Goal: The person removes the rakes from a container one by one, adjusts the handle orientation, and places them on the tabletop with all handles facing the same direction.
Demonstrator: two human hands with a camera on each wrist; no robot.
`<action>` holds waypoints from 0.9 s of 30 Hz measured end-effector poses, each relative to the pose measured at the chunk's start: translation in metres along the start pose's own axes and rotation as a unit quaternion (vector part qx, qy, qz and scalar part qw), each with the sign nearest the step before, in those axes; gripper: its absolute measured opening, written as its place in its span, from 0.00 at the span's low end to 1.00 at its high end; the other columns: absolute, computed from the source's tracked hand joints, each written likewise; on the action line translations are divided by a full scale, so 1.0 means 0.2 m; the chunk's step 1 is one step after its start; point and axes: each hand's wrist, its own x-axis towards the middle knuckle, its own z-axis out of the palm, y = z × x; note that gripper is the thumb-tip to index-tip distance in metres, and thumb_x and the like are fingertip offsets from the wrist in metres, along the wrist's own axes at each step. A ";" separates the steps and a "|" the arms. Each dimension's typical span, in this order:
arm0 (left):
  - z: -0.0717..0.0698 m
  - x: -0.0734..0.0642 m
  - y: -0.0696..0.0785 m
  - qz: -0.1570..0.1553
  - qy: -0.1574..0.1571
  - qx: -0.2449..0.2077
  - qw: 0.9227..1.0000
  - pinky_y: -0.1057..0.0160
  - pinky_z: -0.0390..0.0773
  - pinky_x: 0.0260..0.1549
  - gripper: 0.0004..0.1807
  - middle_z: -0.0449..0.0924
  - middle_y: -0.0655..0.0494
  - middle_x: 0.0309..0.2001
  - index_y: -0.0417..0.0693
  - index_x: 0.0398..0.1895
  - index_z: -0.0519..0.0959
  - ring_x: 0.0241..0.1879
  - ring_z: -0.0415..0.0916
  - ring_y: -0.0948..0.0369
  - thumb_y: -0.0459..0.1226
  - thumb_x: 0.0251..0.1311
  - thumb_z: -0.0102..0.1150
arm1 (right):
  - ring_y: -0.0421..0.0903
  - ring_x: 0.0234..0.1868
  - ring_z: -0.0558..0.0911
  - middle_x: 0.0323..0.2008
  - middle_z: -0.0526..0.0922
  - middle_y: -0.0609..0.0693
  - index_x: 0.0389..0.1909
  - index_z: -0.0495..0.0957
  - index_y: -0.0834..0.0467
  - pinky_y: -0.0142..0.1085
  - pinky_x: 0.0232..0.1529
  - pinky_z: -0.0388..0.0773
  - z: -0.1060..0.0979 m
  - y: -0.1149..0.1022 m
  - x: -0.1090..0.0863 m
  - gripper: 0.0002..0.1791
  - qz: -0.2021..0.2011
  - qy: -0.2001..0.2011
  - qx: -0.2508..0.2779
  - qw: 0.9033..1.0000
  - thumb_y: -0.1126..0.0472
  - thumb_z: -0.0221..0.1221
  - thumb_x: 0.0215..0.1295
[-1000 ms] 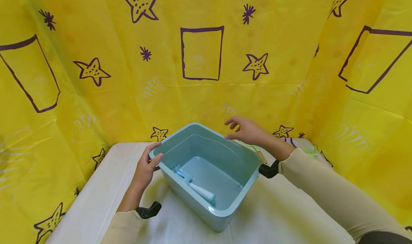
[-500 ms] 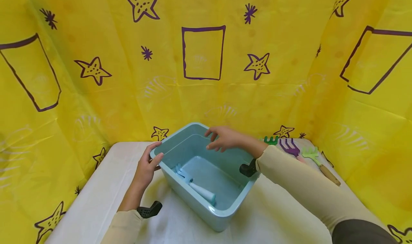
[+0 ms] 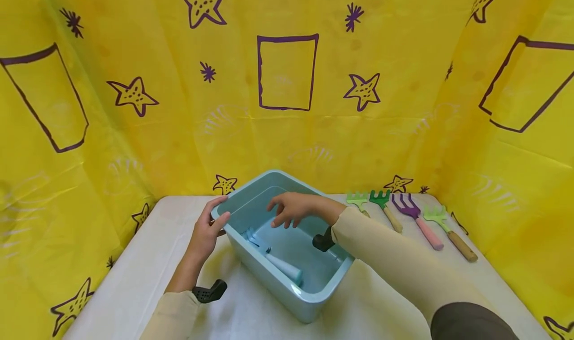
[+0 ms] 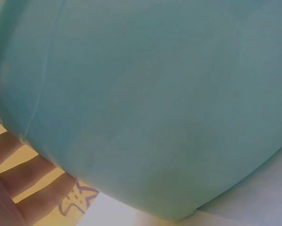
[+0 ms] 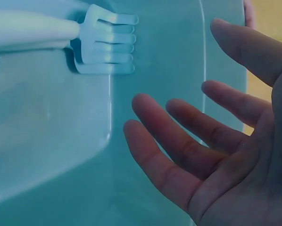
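Observation:
A light blue plastic bin [image 3: 309, 307] stands angled on the white table. My left hand [image 3: 204, 235] grips its left corner rim, the thumb over the edge and the fingers on the outside; part of those fingers shows in the left wrist view. My right hand [image 3: 291, 209] hovers over the inside of the bin with fingers spread and loosely bent, holding nothing. On the bin floor along the near wall lies a hand rake [image 3: 284, 266] with a white handle and pale blue tines. In the right wrist view, the rake's head [image 5: 108, 42] is apart from the fingertips.
Several other hand rakes lie at the table's back right: light green [image 3: 357, 200], dark green [image 3: 381, 199], purple with a pink handle [image 3: 429, 233], and light green with a wooden handle [image 3: 463, 246]. Yellow patterned curtain [image 3: 287, 130] surrounds the table [image 3: 179, 220] behind and at both sides.
My right hand has moved left and down, from beyond the bin's far rim to over its inside. The rakes at the right have come into view. My left hand keeps its grip.

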 end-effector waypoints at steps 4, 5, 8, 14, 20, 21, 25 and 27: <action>0.00 -0.01 0.04 0.001 -0.002 0.000 1.000 0.38 0.73 0.51 0.27 0.59 0.40 0.70 0.50 0.71 0.60 0.60 0.67 0.36 0.41 0.71 0.49 | 0.54 0.40 0.85 0.48 0.81 0.55 0.63 0.70 0.58 0.41 0.38 0.83 0.03 0.01 0.05 0.27 -0.001 0.003 0.021 1.000 0.57 0.64 0.64; 0.00 0.00 0.03 0.001 -0.003 0.001 1.000 0.38 0.74 0.51 0.27 0.59 0.41 0.70 0.51 0.71 0.60 0.60 0.67 0.36 0.41 0.71 0.49 | 0.54 0.39 0.85 0.48 0.81 0.55 0.63 0.70 0.59 0.42 0.38 0.83 0.04 0.01 0.06 0.27 -0.001 0.004 0.028 1.000 0.57 0.64 0.65; 0.00 0.02 -0.02 0.001 0.000 0.001 1.000 0.39 0.74 0.50 0.27 0.60 0.43 0.70 0.55 0.71 0.60 0.60 0.68 0.37 0.43 0.71 0.50 | 0.56 0.40 0.85 0.47 0.81 0.55 0.62 0.70 0.60 0.43 0.38 0.83 0.05 0.03 0.09 0.26 -0.001 0.009 0.057 0.998 0.58 0.63 0.65; 0.00 0.04 -0.09 0.009 0.008 -0.002 1.000 0.39 0.75 0.50 0.27 0.61 0.46 0.70 0.60 0.71 0.61 0.59 0.69 0.39 0.46 0.71 0.51 | 0.61 0.45 0.83 0.48 0.79 0.53 0.63 0.71 0.60 0.45 0.40 0.83 0.09 0.07 0.13 0.26 0.028 -0.031 0.107 0.993 0.57 0.63 0.66; 0.00 0.03 -0.09 0.012 0.008 -0.004 1.000 0.40 0.74 0.50 0.26 0.61 0.47 0.70 0.60 0.71 0.62 0.60 0.68 0.39 0.46 0.71 0.51 | 0.64 0.52 0.79 0.57 0.73 0.52 0.67 0.66 0.57 0.51 0.49 0.79 0.12 0.10 0.13 0.32 0.091 -0.132 0.141 0.977 0.54 0.63 0.65; 0.00 0.03 -0.08 0.011 0.009 -0.004 1.000 0.39 0.74 0.50 0.26 0.61 0.47 0.70 0.60 0.71 0.62 0.60 0.68 0.39 0.46 0.71 0.51 | 0.64 0.53 0.79 0.58 0.72 0.52 0.68 0.66 0.56 0.52 0.51 0.78 0.12 0.11 0.13 0.32 0.100 -0.151 0.145 0.973 0.54 0.62 0.65; 0.00 0.03 -0.08 0.007 0.009 -0.005 1.000 0.39 0.74 0.51 0.27 0.60 0.48 0.70 0.60 0.71 0.61 0.61 0.67 0.40 0.46 0.71 0.51 | 0.62 0.53 0.78 0.61 0.69 0.48 0.66 0.69 0.51 0.54 0.54 0.76 0.13 0.12 0.13 0.28 0.123 -0.206 0.144 0.960 0.53 0.61 0.66; 0.00 0.03 -0.08 0.006 0.010 -0.003 1.000 0.40 0.74 0.51 0.27 0.60 0.48 0.70 0.61 0.71 0.61 0.61 0.67 0.40 0.46 0.71 0.51 | 0.62 0.52 0.79 0.61 0.69 0.47 0.63 0.73 0.49 0.56 0.54 0.75 0.14 0.12 0.13 0.24 0.130 -0.221 0.140 0.956 0.54 0.61 0.66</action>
